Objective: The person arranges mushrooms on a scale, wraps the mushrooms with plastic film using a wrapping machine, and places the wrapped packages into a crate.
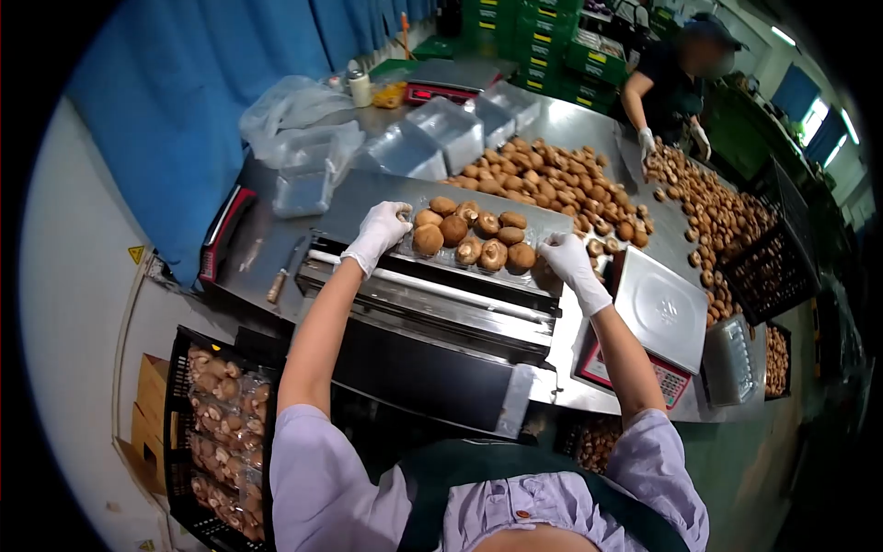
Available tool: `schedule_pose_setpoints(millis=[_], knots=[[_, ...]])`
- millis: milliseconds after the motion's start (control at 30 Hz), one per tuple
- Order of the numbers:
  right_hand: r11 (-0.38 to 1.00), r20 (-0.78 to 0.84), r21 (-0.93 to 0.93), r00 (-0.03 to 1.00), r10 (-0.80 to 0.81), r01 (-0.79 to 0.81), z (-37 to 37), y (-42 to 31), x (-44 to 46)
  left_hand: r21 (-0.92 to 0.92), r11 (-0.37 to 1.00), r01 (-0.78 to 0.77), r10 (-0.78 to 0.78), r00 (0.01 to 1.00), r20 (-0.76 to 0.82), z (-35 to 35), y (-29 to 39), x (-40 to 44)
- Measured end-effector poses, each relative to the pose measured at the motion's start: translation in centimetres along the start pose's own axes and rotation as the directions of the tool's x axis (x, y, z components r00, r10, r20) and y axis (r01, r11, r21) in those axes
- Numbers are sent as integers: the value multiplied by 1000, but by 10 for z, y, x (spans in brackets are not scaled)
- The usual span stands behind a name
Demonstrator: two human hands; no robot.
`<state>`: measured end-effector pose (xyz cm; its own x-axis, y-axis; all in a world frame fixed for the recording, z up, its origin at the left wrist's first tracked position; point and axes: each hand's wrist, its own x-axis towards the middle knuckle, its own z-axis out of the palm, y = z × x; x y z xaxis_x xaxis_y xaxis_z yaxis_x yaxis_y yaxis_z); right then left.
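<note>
Several brown mushrooms [471, 235] sit grouped in a clear tray on the metal top of a wrapping machine [432, 299]. At the left end of the tray is my left hand [379, 235], white-gloved, with its fingers curled and pinched at the edge. My right hand [572, 265], also gloved, is closed at the right end, beside the last mushrooms. Whatever film or tray edge lies between the fingers is too small to make out. A white roller bar runs along the machine just below the tray.
A mushroom heap [543, 179] lies behind the tray. Right of my right hand stands a scale [658, 308]. Empty clear trays [441, 129] are stacked at the back. A knife [285, 271] lies left. A co-worker [685, 83] handles mushrooms at back right. A crate [179, 432] holds packed mushrooms.
</note>
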<state>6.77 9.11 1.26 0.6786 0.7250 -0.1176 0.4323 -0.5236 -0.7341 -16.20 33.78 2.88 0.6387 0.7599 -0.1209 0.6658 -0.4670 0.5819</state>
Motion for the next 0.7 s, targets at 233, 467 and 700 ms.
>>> schedule_pose_setpoints(millis=[233, 467, 700], knots=[[936, -179, -326, 963, -201, 135, 45, -33, -23, 23, 970, -242, 243, 966, -91, -40, -80, 8], [323, 355, -631, 633, -688, 705, 11, -38, -102, 428, 208, -879, 826, 393, 405, -82, -94, -51], [417, 363, -478, 606, -707, 773, 31, -13, -102, 305, 308, -901, 838, 409, 362, -69, -118, -40]])
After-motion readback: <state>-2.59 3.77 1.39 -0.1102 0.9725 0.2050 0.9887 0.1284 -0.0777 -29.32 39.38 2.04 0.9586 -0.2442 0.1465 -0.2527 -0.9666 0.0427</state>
